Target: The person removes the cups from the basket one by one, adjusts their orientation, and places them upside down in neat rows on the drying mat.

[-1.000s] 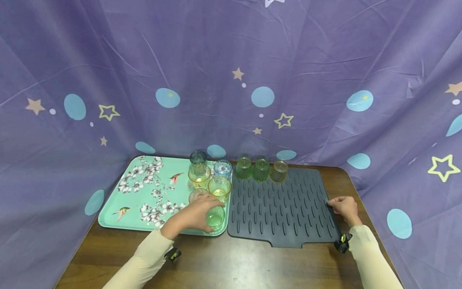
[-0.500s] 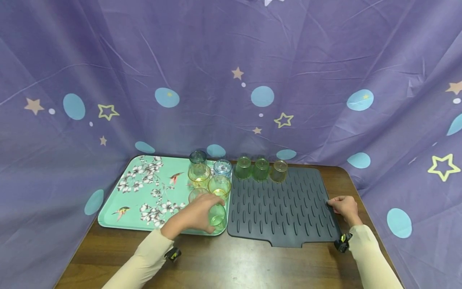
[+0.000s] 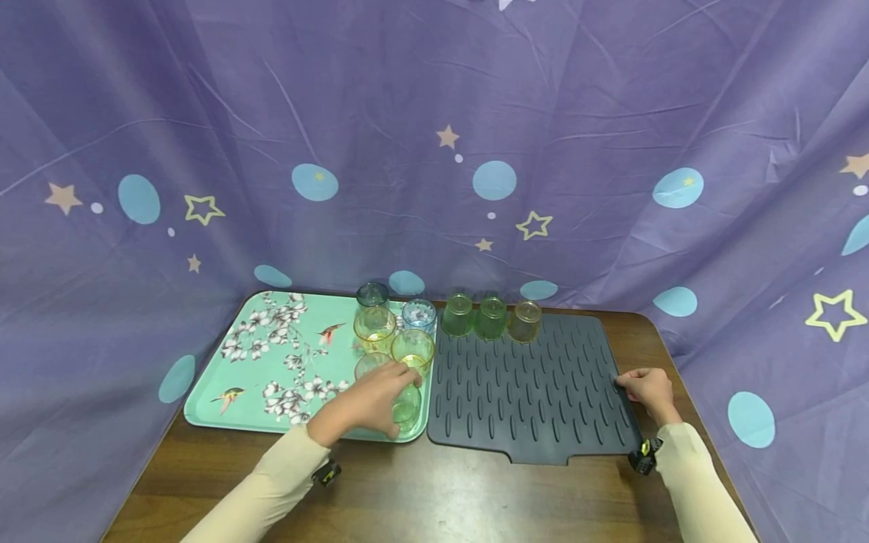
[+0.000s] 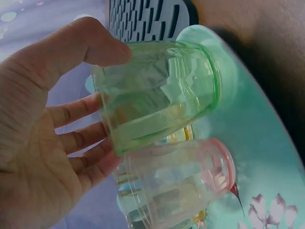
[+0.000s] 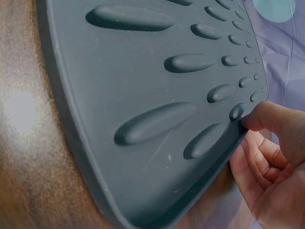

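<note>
At the tray's front right corner my left hand (image 3: 372,402) grips a light green glass (image 4: 157,95). In the left wrist view the thumb lies on its near side and the fingers reach round its other side. A clear glass with a pink rim (image 4: 178,183) stands beside it, partly behind my hand in the head view. My right hand (image 3: 649,391) pinches the right edge of a dark grey drying mat (image 5: 133,71), thumb on top and fingers at the underside. The green tray (image 3: 271,392) bears a flower and bird print.
Behind the left hand stand two yellow glasses, one nearer (image 3: 413,353) and one farther (image 3: 375,330), a blue glass (image 3: 419,315) and a dark glass (image 3: 373,296). Two green glasses (image 3: 458,317) and an amber glass (image 3: 525,323) line the mat's back edge. A curtain (image 3: 434,249) hangs behind the table.
The green glass has shifted slightly in the left hand's grip, a little right and then back left. My right hand stays on the mat's edge.
</note>
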{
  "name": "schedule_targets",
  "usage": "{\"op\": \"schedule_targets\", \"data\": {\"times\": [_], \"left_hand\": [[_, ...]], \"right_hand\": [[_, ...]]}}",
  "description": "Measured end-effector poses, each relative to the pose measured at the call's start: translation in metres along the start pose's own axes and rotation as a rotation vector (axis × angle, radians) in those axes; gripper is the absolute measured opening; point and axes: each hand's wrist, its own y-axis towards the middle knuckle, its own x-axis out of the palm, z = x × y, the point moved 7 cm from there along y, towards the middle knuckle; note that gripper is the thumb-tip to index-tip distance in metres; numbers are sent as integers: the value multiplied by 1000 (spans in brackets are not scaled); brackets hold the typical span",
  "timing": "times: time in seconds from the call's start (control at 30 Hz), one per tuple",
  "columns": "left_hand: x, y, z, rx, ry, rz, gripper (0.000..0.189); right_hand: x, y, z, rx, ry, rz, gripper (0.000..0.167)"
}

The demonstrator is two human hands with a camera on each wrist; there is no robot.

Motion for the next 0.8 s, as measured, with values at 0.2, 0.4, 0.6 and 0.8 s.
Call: {"op": "schedule_targets", "data": {"times": [0.2, 0.4, 0.6, 0.8], "left_hand": [[11, 2, 5, 8, -33, -8, 81], [24, 1, 6, -25, -120, 41, 94], [35, -1, 5, -75, -274, 143, 103], [54, -3, -2, -161, -454, 202, 104]], "right_hand": [[1, -1, 1, -4, 10, 5, 26], [2, -1, 3, -13, 12, 1, 27], [1, -1, 2, -4, 7, 2, 27], [0, 1, 3, 3, 17, -5, 27]]}}
